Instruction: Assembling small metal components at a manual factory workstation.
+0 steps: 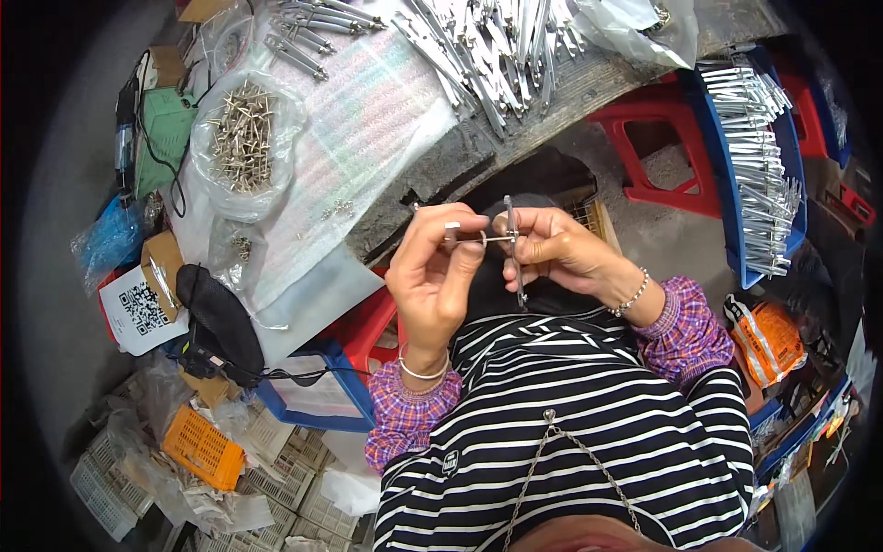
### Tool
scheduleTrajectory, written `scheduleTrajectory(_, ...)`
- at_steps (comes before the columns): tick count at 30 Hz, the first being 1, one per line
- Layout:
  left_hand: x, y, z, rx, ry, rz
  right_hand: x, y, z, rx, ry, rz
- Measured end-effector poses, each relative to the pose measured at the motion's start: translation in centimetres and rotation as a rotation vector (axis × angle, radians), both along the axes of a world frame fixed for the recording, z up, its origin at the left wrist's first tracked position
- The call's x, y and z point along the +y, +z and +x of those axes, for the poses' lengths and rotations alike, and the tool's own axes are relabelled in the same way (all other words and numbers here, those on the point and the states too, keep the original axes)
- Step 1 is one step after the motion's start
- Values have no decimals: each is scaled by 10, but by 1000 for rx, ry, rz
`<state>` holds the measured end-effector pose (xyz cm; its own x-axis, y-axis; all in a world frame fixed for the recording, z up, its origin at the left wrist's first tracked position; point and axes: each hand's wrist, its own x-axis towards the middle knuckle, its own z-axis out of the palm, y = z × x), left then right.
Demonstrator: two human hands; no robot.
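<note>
My left hand [434, 267] pinches a thin metal pin [498, 240] between thumb and fingers. My right hand [566, 253] grips a narrow metal bar [517, 269], which stands roughly upright in the picture. The pin's far end meets the bar near its upper part; whether it sits in a hole there is too small to tell. Both hands are in front of my body, by the table's near edge. On the table, an open plastic bag [204, 175] holds many similar metal pins [244, 138]. A heap of loose metal bars [515, 51] lies at the far edge.
To the right, a blue tray [798, 193] full of metal bars rests on a red stool [658, 152]. More metal pieces [313, 28] lie at the far left of the table [589, 101]. A black cushion-like thing [219, 317] and an orange basket [200, 448] are at left.
</note>
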<state>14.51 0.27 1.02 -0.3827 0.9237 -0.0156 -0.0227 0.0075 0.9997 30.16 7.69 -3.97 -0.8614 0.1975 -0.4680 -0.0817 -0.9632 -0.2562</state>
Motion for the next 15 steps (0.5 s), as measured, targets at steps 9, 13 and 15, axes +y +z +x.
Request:
scheduleTrajectory(9, -7, 5, 2, 315, -82, -42, -4, -2, 5, -16, -112, -76)
scheduleTrajectory(13, -9, 3, 2, 339, -58, -74, -6, -4, 5, -35, -156, -64)
scheduleTrajectory(15, -11, 3, 3, 382, -43, -66, -7, -4, 5, -32, -159, -52)
